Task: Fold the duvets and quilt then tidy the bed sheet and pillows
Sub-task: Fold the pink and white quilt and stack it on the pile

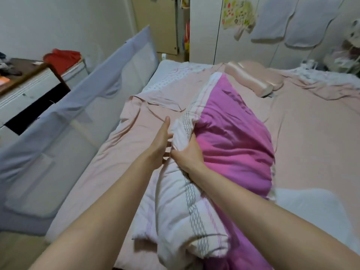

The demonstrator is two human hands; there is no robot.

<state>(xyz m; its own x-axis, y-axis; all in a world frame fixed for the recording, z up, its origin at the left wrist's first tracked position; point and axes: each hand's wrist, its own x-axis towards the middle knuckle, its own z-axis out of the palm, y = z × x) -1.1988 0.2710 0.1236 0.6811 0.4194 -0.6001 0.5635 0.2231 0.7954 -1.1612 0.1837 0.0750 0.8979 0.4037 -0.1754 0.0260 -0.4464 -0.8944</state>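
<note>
A thick duvet [233, 145], magenta on one side and white with dashed stripes on the other, lies bunched lengthwise along the middle of the bed. My right hand [188, 154] grips its white edge, fingers curled into the fabric. My left hand [160, 141] sits just left of that edge with straight fingers, the thumb pointing up, touching the white cloth. Under the duvet spreads a wrinkled pale pink bed sheet [311, 137]. A pink satin pillow [251, 78] lies at the far end of the bed. Something white [311, 207] lies at the bed's near right.
A grey fabric bed rail [81, 106] runs along the bed's left side. Beyond it stands a wooden-topped cabinet [25, 88] with red cloth [62, 57] on it. White wardrobe doors [272, 47] with hanging cloths stand behind the bed.
</note>
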